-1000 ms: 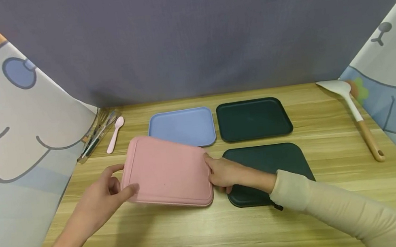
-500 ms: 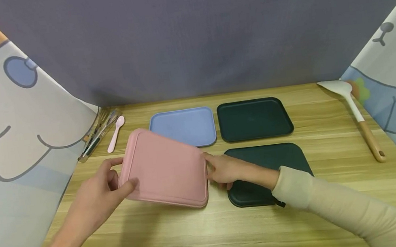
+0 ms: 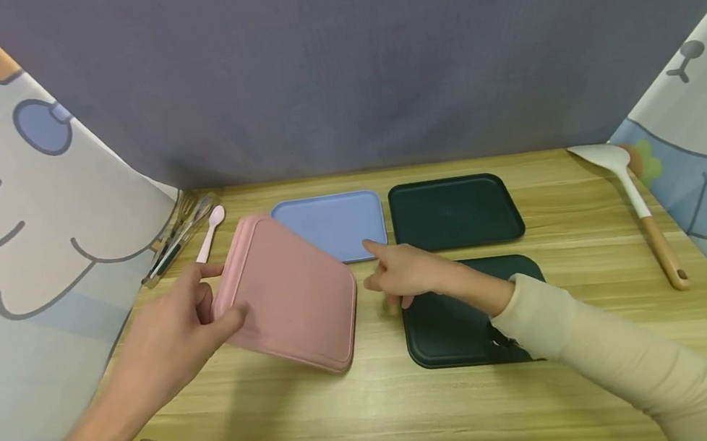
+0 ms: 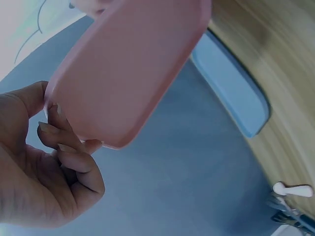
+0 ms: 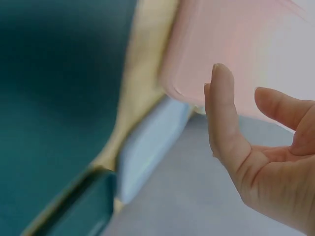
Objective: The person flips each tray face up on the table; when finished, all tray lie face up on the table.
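A pink tray (image 3: 293,296) is tilted above the table, its underside toward the head camera. My left hand (image 3: 172,325) pinches its left edge, thumb on the underside and fingers on the inner side. The left wrist view shows the inside of the pink tray (image 4: 118,73) bare. My right hand (image 3: 408,269) is apart from the tray's right edge, index finger extended, holding nothing. Beneath the right forearm lies a dark green tray (image 3: 451,333). Behind the hands are a blue tray (image 3: 328,223) and another dark green tray (image 3: 454,213).
At the back left, a clear holder with forks and other cutlery (image 3: 181,233) lies beside a small pink spoon (image 3: 213,225). A white spatula with a wooden handle (image 3: 636,203) lies at the right. A grey cloth (image 3: 349,68) rises behind the wooden table (image 3: 376,421).
My right hand has let go of the pink tray's right edge and moved slightly up and away. The tray has tilted more steeply in my left hand, its right side swinging left.
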Demonstrator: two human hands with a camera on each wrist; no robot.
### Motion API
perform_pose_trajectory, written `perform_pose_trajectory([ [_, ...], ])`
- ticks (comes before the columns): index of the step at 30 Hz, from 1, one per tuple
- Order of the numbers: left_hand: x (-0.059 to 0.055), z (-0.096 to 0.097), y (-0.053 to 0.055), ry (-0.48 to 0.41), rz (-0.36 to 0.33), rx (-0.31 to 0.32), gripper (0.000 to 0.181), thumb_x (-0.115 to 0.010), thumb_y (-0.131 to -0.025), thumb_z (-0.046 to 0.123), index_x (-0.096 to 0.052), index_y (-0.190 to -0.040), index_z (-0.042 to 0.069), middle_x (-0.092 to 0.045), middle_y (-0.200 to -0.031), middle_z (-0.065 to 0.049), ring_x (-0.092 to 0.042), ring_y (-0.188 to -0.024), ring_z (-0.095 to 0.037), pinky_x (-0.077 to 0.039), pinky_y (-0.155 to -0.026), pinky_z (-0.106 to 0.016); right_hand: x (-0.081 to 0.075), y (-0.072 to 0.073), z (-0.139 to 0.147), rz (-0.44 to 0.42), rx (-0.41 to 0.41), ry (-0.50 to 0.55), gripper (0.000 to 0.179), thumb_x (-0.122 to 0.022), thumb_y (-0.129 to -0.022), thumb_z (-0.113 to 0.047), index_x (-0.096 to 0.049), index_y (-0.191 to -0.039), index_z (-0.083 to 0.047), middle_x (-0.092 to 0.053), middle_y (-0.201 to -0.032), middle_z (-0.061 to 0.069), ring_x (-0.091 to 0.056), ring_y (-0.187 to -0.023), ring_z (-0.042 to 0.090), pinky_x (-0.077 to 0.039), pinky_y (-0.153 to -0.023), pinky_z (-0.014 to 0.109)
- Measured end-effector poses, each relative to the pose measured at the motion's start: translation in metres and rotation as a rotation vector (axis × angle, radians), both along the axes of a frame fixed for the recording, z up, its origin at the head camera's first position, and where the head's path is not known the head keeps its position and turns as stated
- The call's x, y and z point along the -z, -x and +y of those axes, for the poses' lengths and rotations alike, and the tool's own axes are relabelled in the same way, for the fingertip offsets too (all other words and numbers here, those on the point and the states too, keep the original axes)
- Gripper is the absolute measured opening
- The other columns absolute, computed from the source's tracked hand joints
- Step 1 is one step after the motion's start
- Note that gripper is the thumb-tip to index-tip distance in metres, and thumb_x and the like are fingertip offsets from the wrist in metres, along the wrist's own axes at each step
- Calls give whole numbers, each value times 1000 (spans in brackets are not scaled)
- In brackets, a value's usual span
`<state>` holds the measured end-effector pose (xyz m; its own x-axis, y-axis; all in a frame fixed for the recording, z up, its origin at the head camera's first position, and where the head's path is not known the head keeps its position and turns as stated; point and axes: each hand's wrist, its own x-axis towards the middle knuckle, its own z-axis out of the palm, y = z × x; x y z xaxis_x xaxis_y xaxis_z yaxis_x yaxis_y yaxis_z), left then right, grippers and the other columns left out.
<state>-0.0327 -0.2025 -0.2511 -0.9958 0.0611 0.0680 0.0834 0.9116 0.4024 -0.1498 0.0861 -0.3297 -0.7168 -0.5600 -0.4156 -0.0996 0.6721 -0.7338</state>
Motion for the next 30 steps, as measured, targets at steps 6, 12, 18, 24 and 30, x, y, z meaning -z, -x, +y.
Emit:
perform_pose_trajectory([
  [6, -9, 9, -1, 51, 65, 27, 48, -70, -87, 23, -56, -132, 13, -53, -65, 6, -43, -52, -7, -35, -49, -25, -34, 6, -11, 60, -30, 39, 79, -57, -102, -32, -7, -163, -21, -68, -111, 7, -71, -81, 23, -60, -65, 35],
  [12, -15, 23, -2, 77, 110, 57, 45, -69, -84, 20, -59, -128, 15, -53, -65, 8, -43, -51, -6, -35, -47, -25, -67, -3, -31, 180, -67, 163, 64, -55, -103, -32, -25, -160, -33, -68, -117, 4, -66, -77, 15, -59, -64, 33],
  [18, -17, 38, -3, 80, 133, 107, 47, -68, -85, 18, -58, -130, 13, -52, -65, 8, -42, -49, -5, -34, -44, -24, -86, -18, -46, 270, -42, 274, 61, -57, -102, -38, -32, -157, -33, -66, -94, 1, -58, -61, 14, -51, -55, 29],
  [24, -17, 49, -3, 107, 167, 140, 48, -69, -85, 18, -58, -130, 8, -52, -65, 8, -41, -49, -6, -34, -44, -24, -98, -21, -51, 360, -4, 165, 65, -55, -101, -46, -32, -158, -25, -59, -78, 1, -51, -57, 12, -41, -52, 24],
  [30, -14, 59, -4, 155, 247, 198, 43, -66, -86, 17, -59, -127, 5, -48, -63, 9, -37, -48, -4, -32, -44, -23, -103, -19, -51, 314, 28, 158, 46, -59, -99, -42, -49, -139, -21, -64, -69, 3, -61, -56, 16, -48, -50, 26],
])
